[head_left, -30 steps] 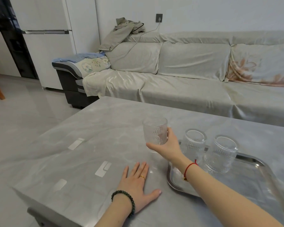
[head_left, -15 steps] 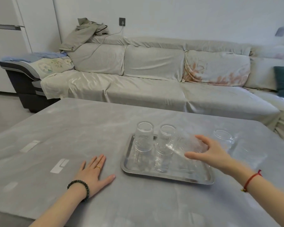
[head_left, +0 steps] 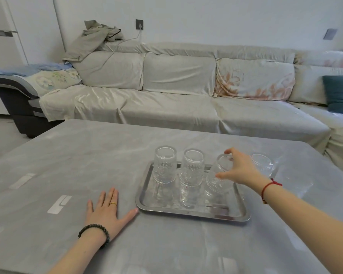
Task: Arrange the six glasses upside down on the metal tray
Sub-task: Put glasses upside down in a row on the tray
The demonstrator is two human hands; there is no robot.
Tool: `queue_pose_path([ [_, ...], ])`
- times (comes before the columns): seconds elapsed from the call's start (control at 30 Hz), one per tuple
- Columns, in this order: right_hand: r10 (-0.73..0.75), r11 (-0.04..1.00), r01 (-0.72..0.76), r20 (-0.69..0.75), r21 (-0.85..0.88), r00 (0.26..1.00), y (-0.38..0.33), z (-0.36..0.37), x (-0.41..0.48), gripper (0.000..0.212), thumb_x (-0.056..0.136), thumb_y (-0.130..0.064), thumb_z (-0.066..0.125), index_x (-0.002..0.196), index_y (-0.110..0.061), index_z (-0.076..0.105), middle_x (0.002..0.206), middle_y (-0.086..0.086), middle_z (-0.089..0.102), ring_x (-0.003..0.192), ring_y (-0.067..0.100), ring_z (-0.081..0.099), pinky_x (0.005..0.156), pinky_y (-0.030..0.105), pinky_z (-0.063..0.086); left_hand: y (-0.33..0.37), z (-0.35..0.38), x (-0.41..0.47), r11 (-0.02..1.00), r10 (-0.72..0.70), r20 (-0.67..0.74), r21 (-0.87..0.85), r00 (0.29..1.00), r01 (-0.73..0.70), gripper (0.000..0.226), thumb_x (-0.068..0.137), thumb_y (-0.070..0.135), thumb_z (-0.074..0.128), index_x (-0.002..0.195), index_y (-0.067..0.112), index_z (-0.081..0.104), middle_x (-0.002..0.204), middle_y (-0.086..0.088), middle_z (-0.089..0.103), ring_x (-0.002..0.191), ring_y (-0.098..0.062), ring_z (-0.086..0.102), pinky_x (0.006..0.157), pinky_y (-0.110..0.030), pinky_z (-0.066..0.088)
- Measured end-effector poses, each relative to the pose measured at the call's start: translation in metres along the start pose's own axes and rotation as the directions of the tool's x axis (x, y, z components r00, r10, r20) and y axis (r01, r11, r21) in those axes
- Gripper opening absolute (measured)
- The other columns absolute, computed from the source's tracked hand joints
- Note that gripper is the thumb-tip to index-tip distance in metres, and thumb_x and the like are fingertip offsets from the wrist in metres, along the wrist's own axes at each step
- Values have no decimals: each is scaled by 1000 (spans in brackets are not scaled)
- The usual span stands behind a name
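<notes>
Right hand (head_left: 239, 168): we are seeing it gripping the third glass (head_left: 218, 176) from the side, thumb low on the ribbed wall, fingertips curled over the upturned base
Third glass: it is sitting inverted but tilted, base leaning toward the hand, rim down at the tray surface; we cannot tell whether the rim is fully touching. Half a second ago it was lying almost sideways in the hand above the tray, so it is now turning further over and coming lower
Left hand (head_left: 107, 209): it is staying flat and open on the table (head_left: 71, 155), fingers spread, thumb tip just beside the near left corner of the metal tray (head_left: 186, 213), as before
Two settled glasses: the left glass (head_left: 164, 165) and the middle glass (head_left: 192, 168) are standing upside down on the tray, left of the right hand, unchanged
Upright glass (head_left: 262, 163): it is waiting on the table just behind the right hand, off the tray
View: we are now looking slightly closer and more squarely at the tray than a second ago
</notes>
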State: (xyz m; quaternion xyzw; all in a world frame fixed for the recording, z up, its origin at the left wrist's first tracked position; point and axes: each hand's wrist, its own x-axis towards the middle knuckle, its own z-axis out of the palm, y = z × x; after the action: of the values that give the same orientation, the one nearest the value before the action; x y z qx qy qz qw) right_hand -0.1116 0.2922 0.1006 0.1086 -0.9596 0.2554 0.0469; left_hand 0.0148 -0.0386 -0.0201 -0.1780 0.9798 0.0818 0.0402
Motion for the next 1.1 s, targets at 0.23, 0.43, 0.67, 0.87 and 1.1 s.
queue_pose_path([
  [0.23, 11, 999, -11, -1, -54, 1000, -3, 17, 23, 78, 63, -29, 79, 127, -5, 41, 132, 13, 50, 122, 27, 44, 99, 33, 36, -1, 2, 2, 1000, 2, -4, 9, 1000, -2, 104, 65, 86, 8, 144, 21, -9, 156, 7, -10, 143, -14, -9, 116, -47, -4],
  [0.43, 13, 999, -10, -72, 45, 997, 8, 22, 19, 73, 70, -21, 76, 130, -4, 37, 135, 17, 45, 126, 29, 39, 103, 34, 29, -1, 1, 0, 1000, 10, -13, 8, 1000, -10, 114, 51, 87, -4, 144, 21, -8, 156, 7, -10, 143, -14, -9, 117, -47, -3],
  [0.67, -240, 955, 291, -412, 64, 879, -9, 51, -28, 47, 78, -5, 64, 122, -9, 47, 135, 15, 44, 127, 26, 39, 106, 24, 24, -2, 1, 2, 1000, 9, -13, 0, 1000, -9, 115, 51, 87, -4, 144, 21, -8, 156, 7, -10, 143, -14, -8, 117, -47, -2],
  [0.87, 67, 817, 0, -96, 577, 993, -34, 109, -60, 62, 80, -15, 63, 134, -20, 34, 137, 1, 43, 119, 18, 46, 102, 39, 41, -2, 1, 1, 1000, 12, -15, -13, 1000, -12, 109, 57, 86, 1, 144, 21, -8, 156, 7, -9, 143, -14, -8, 117, -47, -3],
  [1.1, 334, 670, -223, -19, 708, 942, -47, 111, -34, 64, 81, -12, 62, 137, -17, 30, 127, 9, 52, 93, 19, 59, 60, 12, 47, -1, 1, 1, 1000, 7, -13, -8, 1000, -8, 101, 68, 84, 10, 144, 21, -8, 156, 7, -10, 143, -14, -9, 116, -47, -4],
])
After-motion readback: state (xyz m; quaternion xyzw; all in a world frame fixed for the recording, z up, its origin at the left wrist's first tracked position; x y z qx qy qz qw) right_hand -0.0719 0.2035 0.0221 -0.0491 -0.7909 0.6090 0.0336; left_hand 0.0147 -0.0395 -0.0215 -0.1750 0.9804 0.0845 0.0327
